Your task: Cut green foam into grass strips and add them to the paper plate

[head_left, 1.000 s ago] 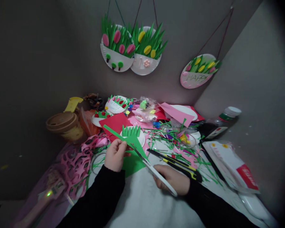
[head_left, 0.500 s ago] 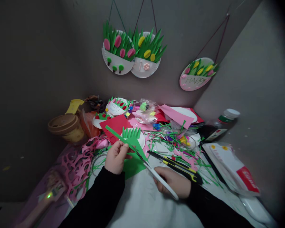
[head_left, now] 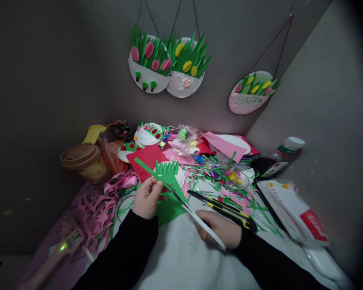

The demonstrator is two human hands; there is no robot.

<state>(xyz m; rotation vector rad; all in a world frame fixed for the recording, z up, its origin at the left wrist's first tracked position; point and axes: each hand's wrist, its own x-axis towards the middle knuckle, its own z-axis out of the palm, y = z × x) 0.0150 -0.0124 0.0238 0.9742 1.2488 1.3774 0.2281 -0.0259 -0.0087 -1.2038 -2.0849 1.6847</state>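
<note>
The tabletop (head_left: 181,262) spreads below me, a bare white patch nearest my body and a litter of craft scraps farther back. On the wall behind hang three paper-plate baskets (head_left: 166,66) filled with green grass and pink and yellow tulips. At the left edge lies a pink cut-out sheet (head_left: 98,209) full of holes, and beyond it stands a brown pot (head_left: 78,155). A red sheet (head_left: 147,159) lies flat behind my hands, and a white packet with a red label (head_left: 293,213) rests at the right, near a bottle (head_left: 286,151) lying on its side. A black-and-yellow utility knife (head_left: 226,209) lies just beyond my right wrist among thin green paper strips (head_left: 218,177).

My left hand (head_left: 147,197) is raised above the tabletop, its grip pinched narrow on the green paper (head_left: 169,179), which has grass-like points cut along its far edge and one long strip sticking out to the left. My right hand (head_left: 220,229) has its grip closed around the white handles of the scissors (head_left: 196,219); the blades point up and left and meet the green paper just beside my left thumb. I cannot tell how far apart the blades stand.
</note>
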